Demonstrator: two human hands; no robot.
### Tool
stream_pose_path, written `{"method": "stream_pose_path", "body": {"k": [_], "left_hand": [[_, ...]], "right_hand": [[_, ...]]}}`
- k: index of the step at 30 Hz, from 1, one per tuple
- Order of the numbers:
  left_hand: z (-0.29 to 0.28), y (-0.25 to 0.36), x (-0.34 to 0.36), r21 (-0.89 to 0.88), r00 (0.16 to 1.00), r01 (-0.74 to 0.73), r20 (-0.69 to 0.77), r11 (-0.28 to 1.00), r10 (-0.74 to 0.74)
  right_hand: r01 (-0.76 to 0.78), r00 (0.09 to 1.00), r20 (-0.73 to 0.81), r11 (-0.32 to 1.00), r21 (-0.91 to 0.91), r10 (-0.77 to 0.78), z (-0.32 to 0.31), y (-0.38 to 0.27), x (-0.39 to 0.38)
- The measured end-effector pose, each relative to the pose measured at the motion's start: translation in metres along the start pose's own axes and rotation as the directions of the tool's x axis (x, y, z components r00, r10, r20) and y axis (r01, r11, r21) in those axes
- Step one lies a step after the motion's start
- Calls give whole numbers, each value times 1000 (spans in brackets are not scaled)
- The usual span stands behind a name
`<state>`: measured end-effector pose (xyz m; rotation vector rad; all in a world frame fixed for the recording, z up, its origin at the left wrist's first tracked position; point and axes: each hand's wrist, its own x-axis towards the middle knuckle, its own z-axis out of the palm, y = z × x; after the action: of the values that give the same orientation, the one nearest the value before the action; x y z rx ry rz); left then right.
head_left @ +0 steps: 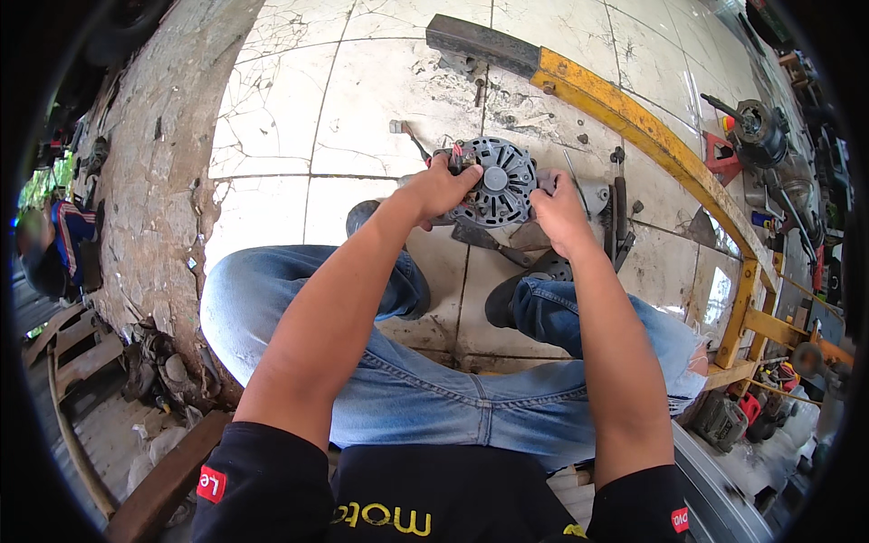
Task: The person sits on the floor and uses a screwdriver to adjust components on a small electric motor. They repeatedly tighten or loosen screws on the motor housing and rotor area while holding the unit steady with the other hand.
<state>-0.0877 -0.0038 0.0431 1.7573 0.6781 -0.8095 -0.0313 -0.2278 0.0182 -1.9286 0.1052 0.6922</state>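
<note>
A round grey alternator (495, 180) with a slotted, vented end faces up between my hands, above the tiled floor (362, 100) and in front of my feet. My left hand (442, 190) grips its left side, thumb over the rim, beside a small reddish part at the upper left. On the opposite side my right hand (559, 213) is closed, fingers bent against the rim; its fingertips are partly hidden. Just below the alternator lies a dark flat-bladed tool (487, 242). A long dark-handled tool (621, 208) lies to the right of my right hand.
A yellow metal frame (647, 127) with a dark end arches over the floor from the top to the right. A red stand (720, 158) and a dark cylindrical motor part (759, 131) are beyond it. Another person (59, 240) is at the far left.
</note>
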Motion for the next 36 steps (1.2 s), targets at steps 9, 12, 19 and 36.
{"method": "stream_pose_path", "body": {"k": [9,12,19,36], "left_hand": [[-5,19,8,69,994,-19,-105,997,26],[-7,21,4,280,984,-159,-32,947,174],[-1,3,28,434,965,-114,-164,894,203],[30,-7,35,-186,852,-273,-503,944,148]], "right_hand": [[166,985,55,801,-575,-165,-38,-31,-33],[77,994,-42,898,-434,-105,-33,-28,-38],[138,989,-14,959,-246,-146,-28,-15,-23],[274,946,4,791,-547,-325,2,-34,-7]]}}
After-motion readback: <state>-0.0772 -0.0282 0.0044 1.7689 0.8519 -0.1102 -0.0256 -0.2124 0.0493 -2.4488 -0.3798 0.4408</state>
